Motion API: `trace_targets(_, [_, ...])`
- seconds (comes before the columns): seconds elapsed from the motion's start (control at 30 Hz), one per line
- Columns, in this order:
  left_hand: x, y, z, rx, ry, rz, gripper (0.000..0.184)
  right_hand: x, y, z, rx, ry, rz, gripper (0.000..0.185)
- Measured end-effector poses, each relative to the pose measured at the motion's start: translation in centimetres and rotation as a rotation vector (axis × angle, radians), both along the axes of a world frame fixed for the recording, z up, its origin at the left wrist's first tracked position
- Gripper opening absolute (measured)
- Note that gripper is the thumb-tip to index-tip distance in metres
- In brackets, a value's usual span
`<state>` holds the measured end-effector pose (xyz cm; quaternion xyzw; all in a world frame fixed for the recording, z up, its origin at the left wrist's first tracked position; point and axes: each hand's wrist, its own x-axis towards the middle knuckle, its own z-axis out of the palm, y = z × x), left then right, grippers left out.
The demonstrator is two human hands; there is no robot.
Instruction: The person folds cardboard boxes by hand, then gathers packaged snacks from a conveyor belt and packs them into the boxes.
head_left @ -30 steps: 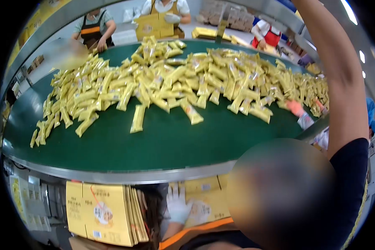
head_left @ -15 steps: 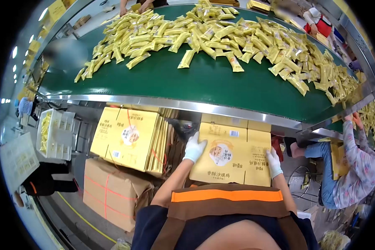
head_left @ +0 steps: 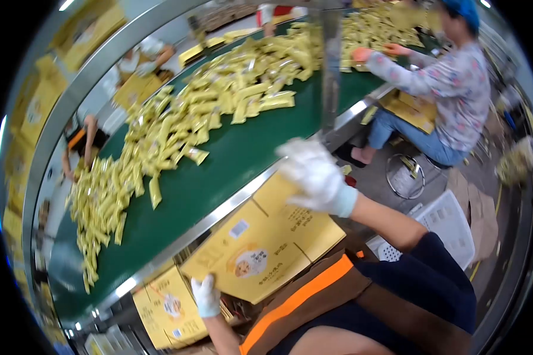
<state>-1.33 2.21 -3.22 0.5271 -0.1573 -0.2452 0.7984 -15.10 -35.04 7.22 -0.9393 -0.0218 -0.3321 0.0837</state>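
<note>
A flat yellow carton (head_left: 278, 242) with a round picture and a barcode lies in front of my body, against the edge of the green table (head_left: 219, 171). My left hand (head_left: 205, 296), in a white glove, is at the carton's lower left corner, its fingers apart on the edge. Above the carton's upper right part is my right hand (head_left: 317, 174), also gloved in white. It is blurred by motion, and whether it touches the carton is unclear. Many yellow wrapped packets (head_left: 219, 94) are heaped on the table.
At the lower left stands a stack of yellow cartons (head_left: 170, 305). A metal post (head_left: 330, 71) rises from the table edge. On the right sits a co-worker (head_left: 444, 89) in orange gloves, near a white crate (head_left: 450, 225). Another co-worker (head_left: 86, 142) stands across the table.
The view has swung to the right. My right hand has left the carton's side and risen over its upper part. The carton now appears tilted, and my left hand is at its lower corner.
</note>
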Motion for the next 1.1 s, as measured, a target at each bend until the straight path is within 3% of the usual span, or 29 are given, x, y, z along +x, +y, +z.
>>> trace_targets(0.07, [0.4, -0.7, 0.7, 0.043, -0.059, -0.054, 0.052, 1.9, 0.4, -1.9, -0.143, 0.148, 0.152, 0.057])
trace_targets(0.2, [-0.5, -2.7, 1.3, 0.024, -0.202, 0.065, 0.055, 1.0, 1.6, -3.0, -0.281, -0.17, 0.125, 0.036])
trace_targets(0.33, [-0.4, -2.7, 1.1, 0.072, -0.187, 0.051, 0.051, 0.4, 1.3, -2.2, -0.212, -0.18, 0.213, 0.019])
trace_targets(0.37, [-0.5, -2.7, 0.8, 0.097, -0.148, 0.101, 0.044, 0.2, 1.5, -2.0, -0.159, -0.032, 0.197, 0.012])
trace_targets(0.4, [0.5, -1.8, -0.9, 0.107, -0.172, 0.064, 0.039, 0.8, 1.1, -1.6, -0.173, -0.098, 0.19, 0.008])
trace_targets(0.47, [-0.3, -4.3, 0.8, 0.097, -0.129, 0.18, 0.056, 3.1, 0.7, -1.7, 0.224, -0.127, 0.183, 0.011])
trace_targets(0.53, [-0.2, -6.5, 2.4, 0.012, -0.294, 0.222, 0.086, 4.6, 1.9, 0.6, 0.789, 0.259, 0.267, 0.019])
trace_targets(0.57, [-0.2, -8.1, 2.9, -0.052, -0.372, 0.244, 0.102, 5.2, 2.2, 2.1, 0.899, 0.37, 0.566, 0.02])
trace_targets(0.6, [-1.1, -9.4, 4.0, -0.093, -0.306, 0.266, 0.108, 6.3, 2.4, 2.3, 0.688, 0.522, 0.811, 0.021])
trace_targets(0.67, [-1.2, -9.9, 6.6, -0.079, -0.357, 0.302, 0.108, 6.9, 3.3, 3.0, 0.35, 0.976, 0.846, 0.021])
trace_targets(0.8, [1.7, -7.4, 7.2, -0.268, -0.124, -0.485, 0.113, 6.1, 1.5, -3.4, 0.028, 0.846, 0.744, 0.02])
trace_targets(0.87, [1.5, -8.3, 9.4, -0.037, -0.209, -0.726, 0.113, 6.5, 1.7, -3.7, -0.116, 0.782, 0.657, 0.024])
trace_targets(0.9, [2.4, -8.5, 10.0, 0.086, -0.337, -0.794, 0.102, 6.3, 2.5, -1.4, -0.311, 0.679, 0.608, 0.041])
trace_targets(0.93, [3.2, -8.6, 9.9, 0.082, -0.482, -0.877, 0.085, 5.4, 2.2, -0.6, -0.16, 0.152, 0.606, 0.046])
trace_targets(1.0, [3.2, -8.6, 10.6, 0.183, -0.447, -0.83, 0.063, 4.7, 2.0, 0.2, -0.098, 0.082, 0.198, 0.057])
trace_targets(1.07, [2.9, -9.3, 11.6, 0.301, -0.441, -0.686, 0.052, 3.4, 1.7, -0.4, 0.026, 0.196, 0.182, 0.042])
trace_targets(1.1, [2.9, -10.1, 11.1, 0.33, -0.56, -0.56, 0.051, 3.0, 2.1, 0.7, -0.063, 0.513, 0.217, 0.033])
